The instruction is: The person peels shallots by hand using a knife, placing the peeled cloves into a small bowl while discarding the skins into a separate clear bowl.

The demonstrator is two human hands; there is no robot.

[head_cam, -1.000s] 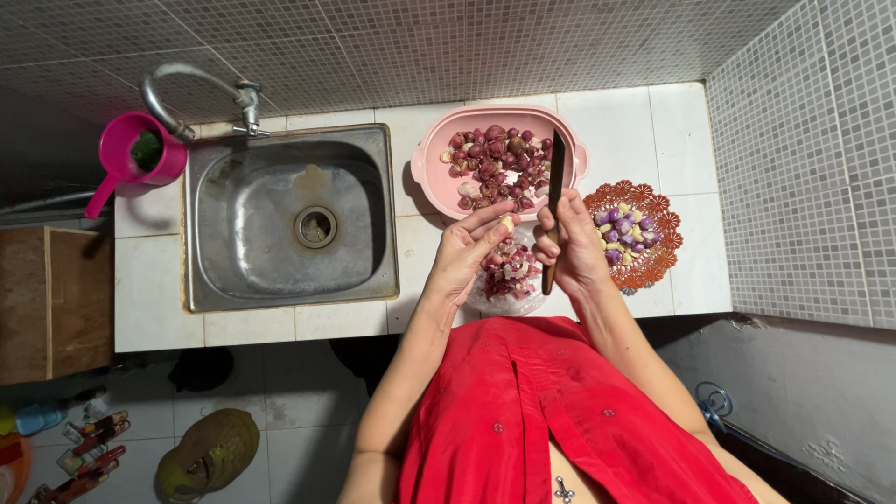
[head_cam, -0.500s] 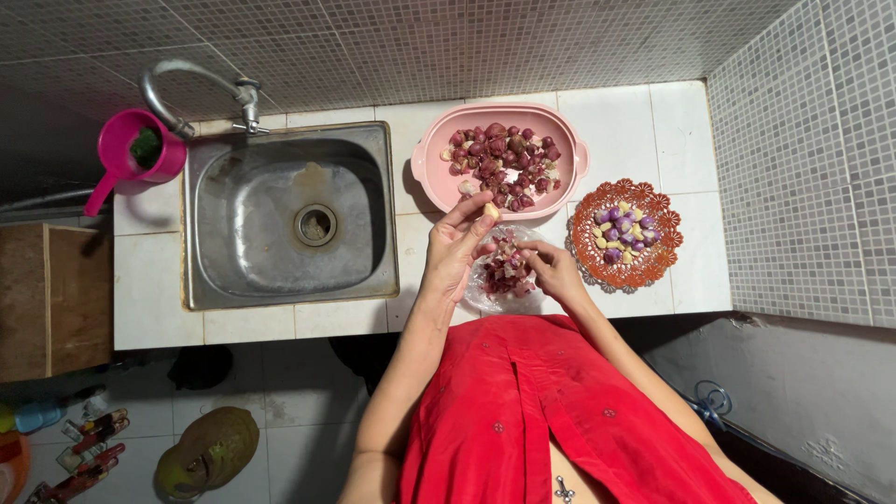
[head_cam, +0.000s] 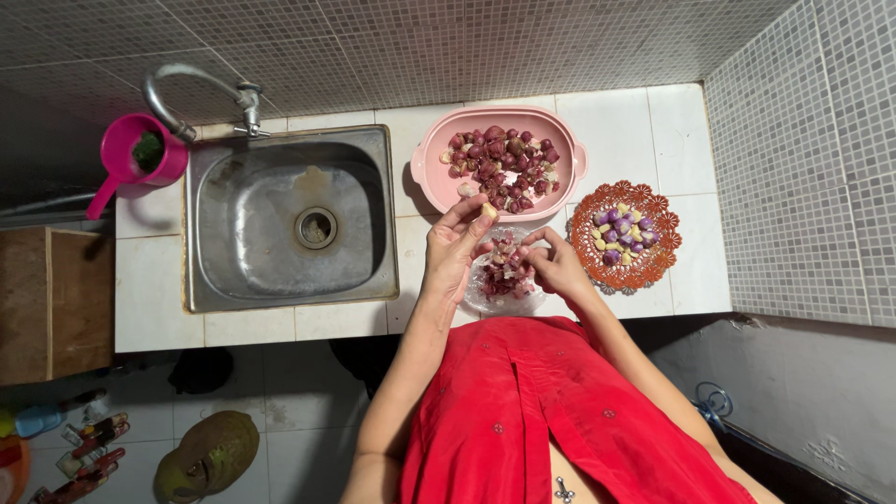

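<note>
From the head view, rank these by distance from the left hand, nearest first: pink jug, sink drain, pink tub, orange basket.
1. Pink tub, just above the left hand, almost touching it.
2. Sink drain, off to its left.
3. Orange basket, to its right, past the right hand.
4. Pink jug, far left, beyond the sink.

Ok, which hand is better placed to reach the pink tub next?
Probably left: the left hand sits at the pink tub rim, pinching a pale piece; the right hand is lower, over the clear bowl of peelings.

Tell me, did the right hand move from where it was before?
Yes. The right hand dropped from beside the pink tub toward the person's body, next to the peelings.
</note>
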